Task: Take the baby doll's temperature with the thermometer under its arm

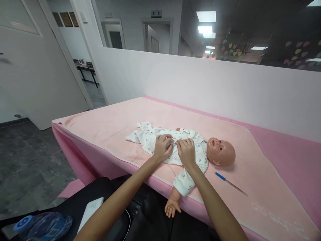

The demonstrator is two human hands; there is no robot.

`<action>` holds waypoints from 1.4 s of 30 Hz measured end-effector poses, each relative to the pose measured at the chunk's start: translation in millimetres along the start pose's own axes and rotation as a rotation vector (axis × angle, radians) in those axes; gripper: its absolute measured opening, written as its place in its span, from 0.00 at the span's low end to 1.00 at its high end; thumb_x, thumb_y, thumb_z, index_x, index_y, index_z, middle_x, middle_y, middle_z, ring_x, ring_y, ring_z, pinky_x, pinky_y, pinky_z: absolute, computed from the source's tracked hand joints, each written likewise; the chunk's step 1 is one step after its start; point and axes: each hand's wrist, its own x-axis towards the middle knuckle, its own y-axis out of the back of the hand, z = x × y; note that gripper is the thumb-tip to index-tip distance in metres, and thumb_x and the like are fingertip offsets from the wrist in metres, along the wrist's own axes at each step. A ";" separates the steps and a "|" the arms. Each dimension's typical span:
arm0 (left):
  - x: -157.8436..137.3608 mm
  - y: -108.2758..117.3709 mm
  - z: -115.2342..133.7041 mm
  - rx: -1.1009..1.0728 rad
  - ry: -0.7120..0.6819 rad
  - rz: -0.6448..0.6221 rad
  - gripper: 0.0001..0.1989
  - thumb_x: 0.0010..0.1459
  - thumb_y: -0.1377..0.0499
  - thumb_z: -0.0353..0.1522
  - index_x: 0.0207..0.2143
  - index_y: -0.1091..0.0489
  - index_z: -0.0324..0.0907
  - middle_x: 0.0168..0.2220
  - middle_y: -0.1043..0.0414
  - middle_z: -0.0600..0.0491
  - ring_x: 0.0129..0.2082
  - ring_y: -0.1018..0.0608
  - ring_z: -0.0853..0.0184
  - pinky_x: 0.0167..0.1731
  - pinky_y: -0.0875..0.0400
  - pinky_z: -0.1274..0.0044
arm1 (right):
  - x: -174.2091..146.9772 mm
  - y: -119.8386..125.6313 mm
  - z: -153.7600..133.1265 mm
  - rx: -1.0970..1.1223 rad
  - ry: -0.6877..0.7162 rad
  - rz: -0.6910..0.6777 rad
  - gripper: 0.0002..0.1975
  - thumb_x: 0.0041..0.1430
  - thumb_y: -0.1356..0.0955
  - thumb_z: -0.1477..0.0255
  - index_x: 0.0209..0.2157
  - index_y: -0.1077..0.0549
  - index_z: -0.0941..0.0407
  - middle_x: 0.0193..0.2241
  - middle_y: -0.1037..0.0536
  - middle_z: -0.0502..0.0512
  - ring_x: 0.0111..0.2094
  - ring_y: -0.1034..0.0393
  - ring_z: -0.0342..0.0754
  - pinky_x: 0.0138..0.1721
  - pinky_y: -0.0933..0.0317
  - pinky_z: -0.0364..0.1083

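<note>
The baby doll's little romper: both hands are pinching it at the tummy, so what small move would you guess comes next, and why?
Probably pressing that pinched spot shut. The left hand and right hand meet fingertip to fingertip on the doll's printed romper at mid-body, with something small, perhaps a snap, between them. I can't tell whether it is already closed.

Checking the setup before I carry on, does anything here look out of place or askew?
The doll lies near the pink towel's front edge, one arm hanging off the table. A thermometer lies loose beside its head. Both hands grip the onesie.
</note>
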 end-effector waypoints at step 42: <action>0.1 3.8 12.5 0.049 -0.056 -0.035 0.05 0.55 0.48 0.33 0.31 0.34 0.44 0.33 0.28 0.53 0.35 0.30 0.64 0.45 0.46 0.66 | -72.8 95.9 22.6 0.044 -0.205 0.111 0.10 0.56 0.40 0.74 0.35 0.28 0.54 0.40 0.26 0.56 0.44 0.35 0.51 0.49 0.44 0.53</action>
